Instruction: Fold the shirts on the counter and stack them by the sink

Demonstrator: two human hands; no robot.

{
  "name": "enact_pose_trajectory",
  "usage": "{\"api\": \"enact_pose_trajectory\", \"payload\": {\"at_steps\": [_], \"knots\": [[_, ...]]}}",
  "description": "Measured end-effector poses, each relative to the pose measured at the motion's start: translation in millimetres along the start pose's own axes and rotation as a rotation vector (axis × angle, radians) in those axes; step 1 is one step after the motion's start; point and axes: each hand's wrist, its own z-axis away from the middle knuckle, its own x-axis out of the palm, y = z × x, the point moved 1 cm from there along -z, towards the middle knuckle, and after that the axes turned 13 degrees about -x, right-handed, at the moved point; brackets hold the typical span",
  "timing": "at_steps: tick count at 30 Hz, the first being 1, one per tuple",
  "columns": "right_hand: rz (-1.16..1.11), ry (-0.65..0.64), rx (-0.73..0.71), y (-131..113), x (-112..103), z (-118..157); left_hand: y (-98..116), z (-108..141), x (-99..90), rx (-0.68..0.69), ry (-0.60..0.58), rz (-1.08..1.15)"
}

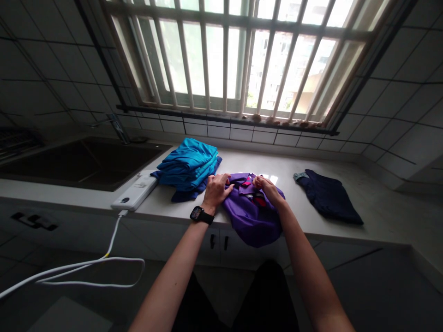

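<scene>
A rumpled purple cloth garment (256,226) with red and pink patches lies at the counter's front, and its lower part hangs over the edge. My left hand (216,189), with a black watch on the wrist, is closed at the garment's upper left edge. On the upper right side, my right hand (267,187) has its fingers curled in a pinch on the cloth. Just left of my left hand is a stack of folded blue clothes (188,163), bright blue on top with darker blue beneath. The garment's inner folds are partly hidden.
A white power strip (136,191) lies left of the stack, its white cable (114,235) hanging down the front. Further left is a dark sink (79,161) with a tap (119,129). A folded dark navy garment (328,196) rests at right. Behind is a barred window (226,60).
</scene>
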Motion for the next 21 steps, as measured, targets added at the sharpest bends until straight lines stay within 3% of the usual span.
{"api": "enact_pose_trajectory", "payload": {"at_steps": [4, 6, 11, 14, 21], "knots": [[0.015, -0.005, 0.003, 0, 1, 1, 3, 1, -1.4, 0.022, -0.014, 0.006], [0.041, 0.000, -0.010, 0, 0, 0, 6, 2, -2.0, 0.101, -0.048, 0.006], [0.035, -0.060, -0.035, 3, -1, -1, 11, 7, 3.2, 0.369, -0.297, -0.026], [-0.017, -0.103, -0.031, 5, -1, -1, 11, 8, 7.3, 0.364, -0.343, -0.014], [-0.063, -0.225, 0.015, 2, -2, 2, 19, 0, 2.0, 0.262, -0.265, 0.051]]}}
